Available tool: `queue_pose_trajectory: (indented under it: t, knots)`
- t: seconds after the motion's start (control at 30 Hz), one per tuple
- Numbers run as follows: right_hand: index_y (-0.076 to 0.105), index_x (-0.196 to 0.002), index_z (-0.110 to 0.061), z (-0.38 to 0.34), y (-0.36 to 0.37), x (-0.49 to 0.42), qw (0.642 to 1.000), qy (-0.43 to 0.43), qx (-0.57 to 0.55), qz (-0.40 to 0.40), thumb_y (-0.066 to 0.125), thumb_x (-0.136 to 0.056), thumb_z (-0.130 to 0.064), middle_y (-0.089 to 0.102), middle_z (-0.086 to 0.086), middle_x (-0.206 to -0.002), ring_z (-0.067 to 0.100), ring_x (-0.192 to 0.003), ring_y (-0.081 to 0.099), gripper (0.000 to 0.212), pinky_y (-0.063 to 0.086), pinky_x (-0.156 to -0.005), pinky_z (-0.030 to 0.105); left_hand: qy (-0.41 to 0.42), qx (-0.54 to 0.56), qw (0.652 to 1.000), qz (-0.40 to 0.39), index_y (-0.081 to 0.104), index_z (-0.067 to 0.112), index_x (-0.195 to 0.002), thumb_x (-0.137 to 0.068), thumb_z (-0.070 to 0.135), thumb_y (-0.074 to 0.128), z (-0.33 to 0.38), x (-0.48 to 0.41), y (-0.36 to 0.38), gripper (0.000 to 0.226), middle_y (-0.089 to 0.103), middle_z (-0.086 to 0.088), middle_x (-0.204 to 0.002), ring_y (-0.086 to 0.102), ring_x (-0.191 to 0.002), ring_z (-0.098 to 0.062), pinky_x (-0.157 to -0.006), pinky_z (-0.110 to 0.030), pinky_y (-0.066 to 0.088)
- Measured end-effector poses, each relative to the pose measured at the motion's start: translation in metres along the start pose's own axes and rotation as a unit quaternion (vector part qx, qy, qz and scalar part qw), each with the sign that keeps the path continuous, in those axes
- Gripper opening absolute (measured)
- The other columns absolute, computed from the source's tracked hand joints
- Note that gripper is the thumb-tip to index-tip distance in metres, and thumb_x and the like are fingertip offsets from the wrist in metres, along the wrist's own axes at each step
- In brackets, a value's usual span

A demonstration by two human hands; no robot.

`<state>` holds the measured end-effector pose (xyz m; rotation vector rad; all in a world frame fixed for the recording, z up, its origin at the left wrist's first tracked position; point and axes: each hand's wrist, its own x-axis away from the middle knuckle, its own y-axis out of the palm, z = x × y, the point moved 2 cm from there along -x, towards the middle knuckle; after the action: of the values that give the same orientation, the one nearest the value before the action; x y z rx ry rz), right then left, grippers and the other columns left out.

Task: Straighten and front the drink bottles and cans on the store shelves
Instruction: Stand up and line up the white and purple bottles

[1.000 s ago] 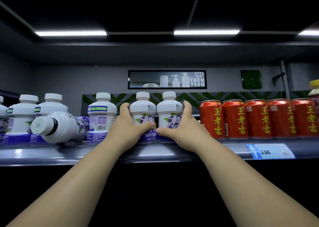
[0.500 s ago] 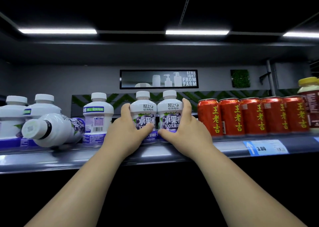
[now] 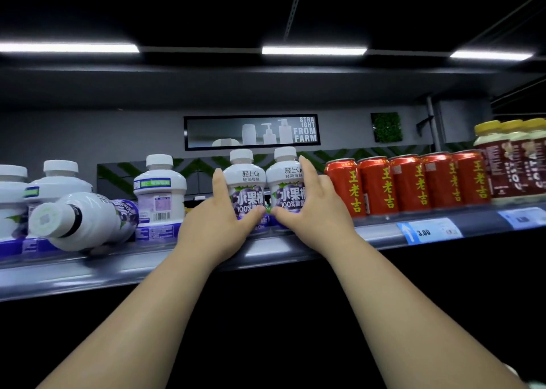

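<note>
Two white bottles with purple grape labels stand side by side at the middle of the shelf (image 3: 295,248). My left hand (image 3: 220,223) grips the left bottle (image 3: 245,181), fingers round its side and thumb across its front. My right hand (image 3: 310,208) grips the right bottle (image 3: 285,178) the same way from the right. Both labels face me. Another white bottle (image 3: 85,221) lies on its side at the left, cap toward me. An upright one (image 3: 159,193) shows its barcode side.
More white bottles (image 3: 56,181) stand at the far left. A row of red cans (image 3: 407,183) stands right of my right hand, then brown bottles with yellow caps (image 3: 514,158). A blue price tag (image 3: 430,232) sits on the shelf's front rail.
The two held bottles have turned so their grape labels face me squarely, and my thumbs have come together low on their fronts. The view has shifted right, bringing the yellow-capped bottles in.
</note>
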<state>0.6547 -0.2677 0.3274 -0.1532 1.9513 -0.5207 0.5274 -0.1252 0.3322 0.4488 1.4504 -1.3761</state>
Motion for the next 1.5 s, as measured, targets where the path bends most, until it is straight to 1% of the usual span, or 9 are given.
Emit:
queue_pose_trajectory:
  t: [0.2,0.37,0.5,0.67,0.77,1.0,1.17,1.37,1.5]
  knots:
    - [0.002,-0.155,-0.038,0.0,0.0,0.001,1.0,-0.007,-0.006,0.001,0.069,-0.079,-0.06,0.039,0.003,-0.134,0.025,-0.114,0.054,0.104,0.047,-0.086,0.036,-0.013,-0.045,0.999,0.009,-0.017,0.025,-0.153,-0.085,0.077,0.04,0.005,0.004,0.0,0.103,0.061,-0.011,-0.13,0.06,-0.112,-0.033,-0.079,-0.041,0.047]
    - [-0.009,-0.156,-0.034,0.002,0.002,-0.001,0.999,-0.021,0.02,-0.016,0.067,-0.078,-0.066,0.039,0.007,-0.138,0.027,-0.114,0.055,0.113,0.047,-0.086,0.037,-0.038,-0.087,0.995,0.018,-0.017,0.026,-0.154,-0.086,0.077,0.035,0.008,0.007,0.0,0.099,0.066,-0.009,-0.118,0.062,-0.103,-0.032,-0.069,-0.037,0.043]
    - [-0.008,-0.157,-0.031,0.003,0.003,-0.002,0.999,-0.039,0.01,-0.006,0.066,-0.08,-0.063,0.04,0.008,-0.136,0.027,-0.124,0.044,0.111,0.041,-0.098,0.036,-0.043,-0.083,0.995,0.017,-0.014,0.025,-0.155,-0.087,0.074,0.037,0.011,0.008,-0.002,0.098,0.064,-0.01,-0.122,0.061,-0.106,-0.032,-0.076,-0.039,0.046]
    - [0.005,-0.157,-0.031,0.001,-0.005,0.006,0.996,-0.076,-0.026,0.027,0.064,-0.085,-0.055,0.016,0.011,-0.159,0.032,-0.147,0.012,0.096,0.02,-0.119,0.046,0.013,-0.078,0.995,0.057,0.012,0.021,-0.156,-0.088,0.066,0.042,0.0,0.031,-0.014,0.087,0.052,-0.008,-0.132,0.05,-0.119,-0.029,-0.096,-0.043,0.042]
    - [0.017,-0.155,-0.029,-0.014,-0.004,0.015,0.993,-0.112,-0.03,0.036,0.066,-0.086,-0.046,0.014,0.01,-0.161,0.03,-0.15,0.004,0.086,0.01,-0.121,0.046,0.046,-0.125,0.988,0.073,0.034,0.019,-0.15,-0.082,0.064,0.039,-0.024,0.052,-0.036,0.082,0.052,-0.009,-0.131,0.05,-0.118,-0.029,-0.096,-0.043,0.042]
    - [0.04,-0.147,-0.016,-0.113,0.027,0.034,0.966,-0.236,-0.102,0.02,0.064,-0.082,-0.036,0.041,0.009,-0.145,0.028,-0.133,0.036,0.072,0.034,-0.112,0.042,0.057,-0.17,0.977,0.114,0.052,0.017,-0.132,-0.076,0.045,0.054,-0.071,0.065,-0.096,0.063,0.054,-0.011,-0.127,0.053,-0.112,-0.033,-0.092,-0.045,0.046]
    - [0.023,-0.151,-0.029,-0.162,0.063,0.024,0.979,-0.16,-0.124,-0.035,0.069,-0.084,-0.037,0.032,0.001,-0.144,0.026,-0.124,0.046,0.082,0.044,-0.097,0.038,0.085,-0.195,0.963,0.163,0.059,0.015,-0.124,-0.067,0.026,0.062,-0.107,0.065,-0.123,0.058,0.055,-0.015,-0.128,0.05,-0.117,-0.039,-0.095,-0.049,0.042]
    - [0.0,-0.155,-0.029,-0.18,0.096,0.009,0.994,-0.042,-0.064,-0.078,0.07,-0.081,-0.056,0.029,0.008,-0.145,0.035,-0.123,0.05,0.105,0.046,-0.096,0.045,0.034,-0.006,0.986,0.164,0.047,0.007,-0.134,-0.079,0.006,0.059,-0.147,0.057,-0.124,0.057,0.045,-0.019,-0.131,0.043,-0.121,-0.039,-0.104,-0.048,0.036]
    - [-0.004,-0.154,-0.031,-0.178,0.102,0.005,0.994,0.004,-0.058,-0.097,0.068,-0.081,-0.059,0.038,0.01,-0.145,0.034,-0.123,0.052,0.106,0.046,-0.097,0.05,0.054,0.024,0.984,0.167,0.046,0.005,-0.132,-0.085,0.002,0.064,-0.148,0.05,-0.121,0.051,0.051,-0.02,-0.124,0.047,-0.115,-0.04,-0.101,-0.05,0.038]
